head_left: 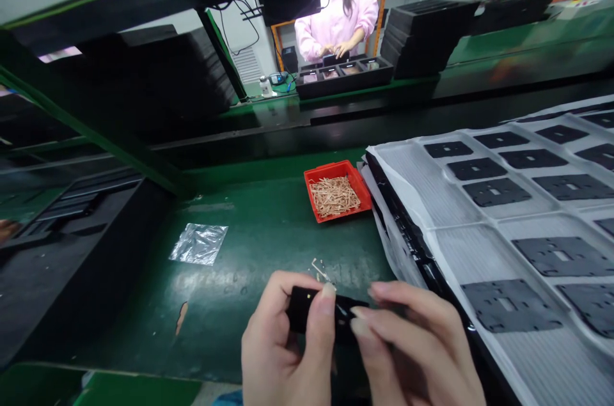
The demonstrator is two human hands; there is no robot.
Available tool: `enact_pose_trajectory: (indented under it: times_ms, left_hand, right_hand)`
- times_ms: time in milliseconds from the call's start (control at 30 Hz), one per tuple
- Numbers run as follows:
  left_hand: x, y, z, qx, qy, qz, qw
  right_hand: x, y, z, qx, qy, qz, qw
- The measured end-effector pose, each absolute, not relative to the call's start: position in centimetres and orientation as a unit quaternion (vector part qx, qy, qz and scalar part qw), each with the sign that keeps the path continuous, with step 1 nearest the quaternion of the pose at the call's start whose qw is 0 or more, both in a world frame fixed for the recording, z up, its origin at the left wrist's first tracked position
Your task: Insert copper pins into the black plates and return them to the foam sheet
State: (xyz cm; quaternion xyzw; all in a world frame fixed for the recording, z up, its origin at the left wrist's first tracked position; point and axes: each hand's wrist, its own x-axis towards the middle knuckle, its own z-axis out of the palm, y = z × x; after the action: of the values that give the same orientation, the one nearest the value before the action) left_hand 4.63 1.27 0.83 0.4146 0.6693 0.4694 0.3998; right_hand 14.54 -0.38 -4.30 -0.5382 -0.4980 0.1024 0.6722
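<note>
Near the bottom middle, my left hand (292,342) grips a small black flat part (300,309) between thumb and fingers. My right hand (417,342) is at the right end of the same part, its fingertips touching or pinching there; the exact contact is partly hidden. Tan scraps lie on the green table just beyond my hands. Past them stands a red tray (320,218) holding many thin tan strips (336,195).
A clear plastic bag (199,243) lies on the green table (259,214) at left. White trays (455,214) with black plates (496,191) fill the right. A dark box (96,252) stands at far left. Across the bench, a person (330,22) works at a black tray (345,83).
</note>
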Motion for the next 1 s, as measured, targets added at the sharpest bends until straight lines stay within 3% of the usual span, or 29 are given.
enact_pose_trajectory:
  times_ms: [100,233,400,600,700,800,900,1000]
  left_hand:
    - [4.5,1.7,1.3,0.36,0.653,0.469,0.473]
    - [4.1,2.3,1.7,0.34,0.619,0.445,0.55]
    - [3.6,2.6,1.9,0.354,0.59,0.412,0.598]
    - [3.3,2.9,2.0,0.392,0.592,0.397,0.582]
    - [3.6,2.9,1.8,0.405,0.6,0.402,0.561]
    - [4.0,2.8,1.5,0.439,0.629,0.451,0.455]
    - [3.9,2.4,1.0,0.479,0.63,0.491,0.363]
    - [3.3,1.9,0.5,0.52,0.607,0.504,0.329]
  right_hand:
    - [13.7,-0.4,-5.0,-0.531,-0.388,0.247,0.712]
    - [14.7,-0.2,-5.6,-0.428,-0.421,0.399,0.692]
    - [15.8,0.2,-6.2,-0.36,-0.444,0.464,0.676]
    - [15.9,0.4,-6.5,-0.364,-0.463,0.463,0.662]
    - [16.1,0.1,-6.7,-0.4,-0.495,0.396,0.662]
    - [16.5,0.0,-6.8,-0.455,-0.555,0.198,0.668]
    - [17.2,0.2,-6.6,-0.435,-0.678,0.044,0.591]
    - [17.4,0.2,-6.2,-0.446,-0.719,-0.016,0.533]
